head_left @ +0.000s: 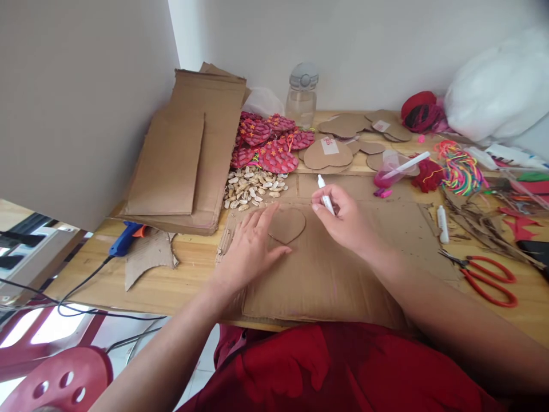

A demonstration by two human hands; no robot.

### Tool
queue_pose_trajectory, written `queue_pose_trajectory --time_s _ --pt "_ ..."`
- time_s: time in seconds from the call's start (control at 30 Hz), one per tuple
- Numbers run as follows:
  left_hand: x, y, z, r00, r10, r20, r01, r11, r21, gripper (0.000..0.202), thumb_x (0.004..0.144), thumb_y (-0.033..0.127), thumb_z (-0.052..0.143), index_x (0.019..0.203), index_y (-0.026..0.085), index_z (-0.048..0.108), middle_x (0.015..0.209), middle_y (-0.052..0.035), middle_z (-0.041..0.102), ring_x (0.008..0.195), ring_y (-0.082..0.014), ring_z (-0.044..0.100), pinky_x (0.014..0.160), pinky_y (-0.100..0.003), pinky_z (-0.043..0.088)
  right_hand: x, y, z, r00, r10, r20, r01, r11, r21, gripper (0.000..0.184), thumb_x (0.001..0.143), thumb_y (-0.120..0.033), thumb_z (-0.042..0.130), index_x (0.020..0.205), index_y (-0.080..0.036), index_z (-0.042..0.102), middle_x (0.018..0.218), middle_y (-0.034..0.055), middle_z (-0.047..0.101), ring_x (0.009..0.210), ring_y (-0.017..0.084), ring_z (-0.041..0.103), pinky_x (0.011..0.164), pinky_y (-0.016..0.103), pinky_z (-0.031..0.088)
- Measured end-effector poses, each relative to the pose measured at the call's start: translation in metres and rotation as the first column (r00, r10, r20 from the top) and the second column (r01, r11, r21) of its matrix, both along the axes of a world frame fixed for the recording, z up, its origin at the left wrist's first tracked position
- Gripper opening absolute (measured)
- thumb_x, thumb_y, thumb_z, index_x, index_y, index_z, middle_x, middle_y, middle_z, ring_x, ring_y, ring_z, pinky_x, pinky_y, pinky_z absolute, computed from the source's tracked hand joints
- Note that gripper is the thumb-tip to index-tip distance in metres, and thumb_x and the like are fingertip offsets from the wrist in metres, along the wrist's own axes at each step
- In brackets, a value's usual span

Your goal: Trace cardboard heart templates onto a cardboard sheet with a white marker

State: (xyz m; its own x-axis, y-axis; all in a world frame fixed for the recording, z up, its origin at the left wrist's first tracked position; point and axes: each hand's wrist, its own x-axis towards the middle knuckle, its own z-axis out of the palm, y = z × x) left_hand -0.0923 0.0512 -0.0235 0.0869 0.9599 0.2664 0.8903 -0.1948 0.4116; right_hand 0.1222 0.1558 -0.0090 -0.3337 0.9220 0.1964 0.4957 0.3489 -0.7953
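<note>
My right hand [345, 220] grips a white pen-shaped tube [326, 201], its narrow end pointing up and away from me. My left hand [253, 246] lies with fingers extended and thumb apart, at the left edge of a small rounded cardboard cutout [289, 226]. The fingers cover part of that cutout, so its full outline is hidden. Beneath it is a large brown cardboard sheet [326, 280] that spans the table in front of me. A second white tube [442, 225] lies off to the right.
Peanut shells [255, 186] are heaped beyond my left hand, with red decorated pieces [274, 140] behind. Heart-shaped cardboard cutouts [328, 157] and a water bottle [302, 97] stand farther back. Red-handled scissors [489, 277] lie right; a blue glue gun [124, 239] and cardboard stack [171, 166] left.
</note>
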Motion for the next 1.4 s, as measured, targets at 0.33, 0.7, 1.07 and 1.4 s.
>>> queue_pose_trajectory --time_s 0.33,0.7,1.07,1.4 --pt "0.006 0.032 0.007 0.992 -0.066 -0.109 0.043 0.978 -0.205 0.093 0.08 0.035 0.082 0.158 0.022 0.032 0.146 -0.0138 0.058 0.137 -0.0334 0.05 0.118 -0.054 0.034 0.006 0.017 -0.041 0.973 0.075 0.218 -0.148 0.929 0.34 0.023 0.088 -0.017 0.057 0.109 -0.024 0.062 0.098 0.0065 0.077 0.089 0.026 0.071 0.09 0.043 0.047" --pt "-0.063 -0.022 0.016 0.993 0.095 0.065 -0.092 0.995 -0.037 0.108 0.08 0.037 0.081 0.164 0.033 0.014 0.133 -0.0097 0.062 0.127 -0.0279 0.057 0.112 -0.051 0.042 0.005 0.02 -0.045 0.979 0.089 0.183 -0.144 0.938 0.314 0.023 0.087 -0.015 0.057 0.108 -0.024 0.063 0.096 0.0068 0.077 0.089 0.027 0.071 0.088 0.042 0.046" --pt "-0.063 -0.057 0.009 0.986 0.164 0.013 -0.164 0.986 -0.018 0.109 0.08 0.038 0.082 0.164 0.034 0.013 0.138 -0.0107 0.058 0.127 -0.0294 0.056 0.112 -0.053 0.043 0.004 0.022 -0.045 0.981 0.067 0.183 -0.123 0.943 0.311 0.02 0.086 -0.017 0.056 0.103 -0.024 0.066 0.085 0.0045 0.075 0.078 0.025 0.069 0.077 0.038 0.044" --pt "-0.005 0.022 0.014 0.995 -0.06 0.081 0.069 0.991 -0.113 0.116 0.073 0.025 0.086 0.164 0.033 0.014 0.139 -0.0106 0.056 0.129 -0.0315 0.051 0.114 -0.052 0.04 0.005 0.023 -0.044 0.975 0.067 0.211 -0.127 0.949 0.288 0.021 0.086 -0.018 0.057 0.103 -0.024 0.067 0.094 0.0067 0.078 0.085 0.027 0.071 0.077 0.039 0.047"
